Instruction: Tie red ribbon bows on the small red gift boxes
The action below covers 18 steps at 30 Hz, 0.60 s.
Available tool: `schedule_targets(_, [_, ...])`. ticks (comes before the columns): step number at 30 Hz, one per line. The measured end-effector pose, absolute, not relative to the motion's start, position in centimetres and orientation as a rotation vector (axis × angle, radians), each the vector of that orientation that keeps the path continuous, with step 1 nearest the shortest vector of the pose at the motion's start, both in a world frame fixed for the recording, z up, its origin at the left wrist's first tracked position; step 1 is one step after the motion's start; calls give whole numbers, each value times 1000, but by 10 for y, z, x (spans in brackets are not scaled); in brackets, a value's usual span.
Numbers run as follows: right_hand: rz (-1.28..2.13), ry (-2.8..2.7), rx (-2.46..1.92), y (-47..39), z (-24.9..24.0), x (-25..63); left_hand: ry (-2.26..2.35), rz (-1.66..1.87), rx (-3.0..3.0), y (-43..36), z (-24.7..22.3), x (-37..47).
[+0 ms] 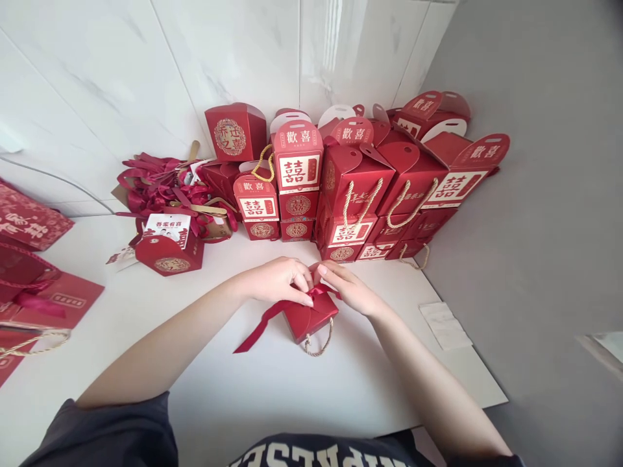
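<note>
Through the head camera I am seeing the box sitting mid-table, its cord handle hanging toward the near side. The left hand is pinching the ribbon over the lid, one tail trailing left onto the table. The right hand is bending its fingers against the ribbon; I cannot tell whether they are grasping it. Beyond, stacked boxes are standing far right, and loose ribbons are heaping far left.
</note>
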State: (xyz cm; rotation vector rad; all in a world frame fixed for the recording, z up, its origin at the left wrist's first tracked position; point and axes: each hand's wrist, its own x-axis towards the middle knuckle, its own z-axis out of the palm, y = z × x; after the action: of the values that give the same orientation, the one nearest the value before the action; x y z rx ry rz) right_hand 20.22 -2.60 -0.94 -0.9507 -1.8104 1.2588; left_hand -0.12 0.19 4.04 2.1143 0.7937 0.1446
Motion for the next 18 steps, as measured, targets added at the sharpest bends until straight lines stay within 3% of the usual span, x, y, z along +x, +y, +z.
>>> schedule_targets(6, [1467,-1750,-763,-26,-17,209,875,-42,2139,-2,55,1])
schedule_targets(11, [1144,-1663,-764,-41,-18,211,859,-161,2006,8,59,-5])
schedule_targets(18, [580,-2190,-571,-69,-15,208,823,-205,1782,13,54,-4])
